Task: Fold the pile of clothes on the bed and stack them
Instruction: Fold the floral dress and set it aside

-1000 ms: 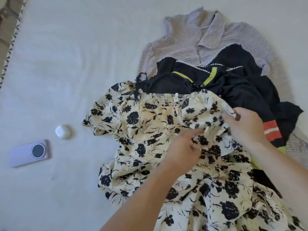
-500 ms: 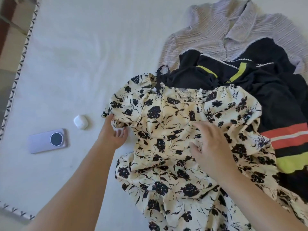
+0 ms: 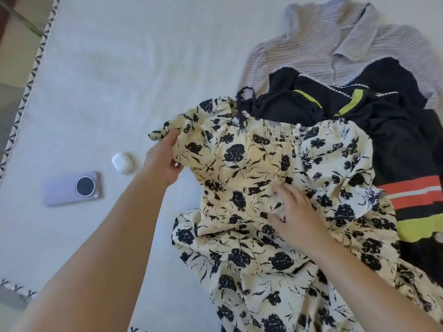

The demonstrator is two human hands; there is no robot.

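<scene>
A cream dress with black flowers [image 3: 259, 168] lies on top of the pile on the white bed [image 3: 115, 75]. My left hand [image 3: 163, 161] grips its left sleeve and folds it inward over the bodice. My right hand [image 3: 294, 209] presses flat on the dress at the waist, fingers spread. Behind the dress lies a black garment [image 3: 374, 121] with yellow-green and orange stripes. Farthest back is a grey striped collared top [image 3: 335, 41], partly covered by the black one.
A lilac phone [image 3: 72, 188] lies camera side up on the sheet at the left, with a white earbud case [image 3: 122, 162] beside it. The bed's patterned edge [image 3: 26, 92] runs down the left side, floor beyond it.
My left hand went from the middle of the dress to its left sleeve, took hold and lifted it inward. My right hand left the right sleeve and settled flat on the waist.
</scene>
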